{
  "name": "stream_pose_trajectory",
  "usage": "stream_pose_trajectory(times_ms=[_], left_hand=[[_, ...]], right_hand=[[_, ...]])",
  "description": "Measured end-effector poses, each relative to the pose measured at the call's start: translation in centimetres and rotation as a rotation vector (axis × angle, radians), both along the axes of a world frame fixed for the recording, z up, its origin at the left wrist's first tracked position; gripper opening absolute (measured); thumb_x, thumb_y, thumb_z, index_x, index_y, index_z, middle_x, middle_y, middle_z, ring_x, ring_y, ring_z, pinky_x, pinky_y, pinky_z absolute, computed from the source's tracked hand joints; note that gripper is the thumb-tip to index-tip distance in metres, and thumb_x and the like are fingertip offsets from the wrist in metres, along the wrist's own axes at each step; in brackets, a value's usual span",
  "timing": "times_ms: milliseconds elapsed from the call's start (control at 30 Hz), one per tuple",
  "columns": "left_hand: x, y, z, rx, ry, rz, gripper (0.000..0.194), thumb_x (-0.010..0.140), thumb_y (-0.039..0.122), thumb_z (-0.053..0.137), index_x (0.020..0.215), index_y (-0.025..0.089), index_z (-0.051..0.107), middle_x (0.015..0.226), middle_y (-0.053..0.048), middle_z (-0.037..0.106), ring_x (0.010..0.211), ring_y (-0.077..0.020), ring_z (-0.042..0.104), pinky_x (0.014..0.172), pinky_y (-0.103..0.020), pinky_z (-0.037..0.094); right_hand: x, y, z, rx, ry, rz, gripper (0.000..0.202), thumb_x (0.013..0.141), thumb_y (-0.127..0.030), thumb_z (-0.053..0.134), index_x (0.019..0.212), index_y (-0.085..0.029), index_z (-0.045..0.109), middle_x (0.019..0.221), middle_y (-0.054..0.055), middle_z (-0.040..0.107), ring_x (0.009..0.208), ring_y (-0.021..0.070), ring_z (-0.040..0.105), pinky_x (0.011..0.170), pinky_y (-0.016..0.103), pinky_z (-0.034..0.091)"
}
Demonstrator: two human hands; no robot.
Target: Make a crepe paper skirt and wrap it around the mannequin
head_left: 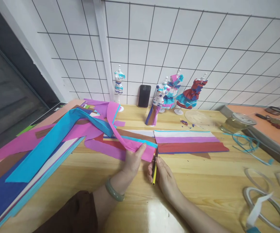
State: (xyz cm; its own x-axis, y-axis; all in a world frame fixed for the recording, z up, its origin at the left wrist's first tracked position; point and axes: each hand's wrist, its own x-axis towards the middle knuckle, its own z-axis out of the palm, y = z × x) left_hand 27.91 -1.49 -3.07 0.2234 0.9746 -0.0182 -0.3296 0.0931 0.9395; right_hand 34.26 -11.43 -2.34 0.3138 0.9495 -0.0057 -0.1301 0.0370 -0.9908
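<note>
My left hand (133, 160) presses its thumb on a pink crepe paper strip (140, 152), fingers underneath. A blue strip (50, 142) loops over the pile at left, and a blue edge shows along the held pink end. My right hand (164, 173) grips scissors (154, 173) with black and yellow handles. Their blades point away from me and meet the right end of the held strip. To the right of the blades lie stacked paper strips in white, purple and red (190, 147). More layers, brown, red and purple, lie under the left hand.
Small dress-form mannequins (164, 94) in paper outfits and a phone (144, 96) stand along the tiled wall. At right are a wide tape roll (238, 123), blue ribbon (245, 144) and a white tape ring (267, 207). Long coloured paper sheets (6, 191) cover the left side.
</note>
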Motion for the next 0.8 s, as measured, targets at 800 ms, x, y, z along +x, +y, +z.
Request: stream_pose_trajectory(times_ms=[800], left_hand=[[0.3,-0.9,-0.9,-0.045,-0.028,-0.069,0.02,0.063,0.03,0.068,0.075,0.016,0.061,0.084,-0.004,0.067,0.079,-0.0188,0.06,0.074,-0.031,0.046]], right_hand=[[0.1,0.4,0.5,-0.033,-0.111,-0.076,0.051,0.088,-0.056,0.02,0.062,-0.019,0.044,0.042,-0.003,0.045,0.039,0.0101,0.043,0.043,0.022,0.035]])
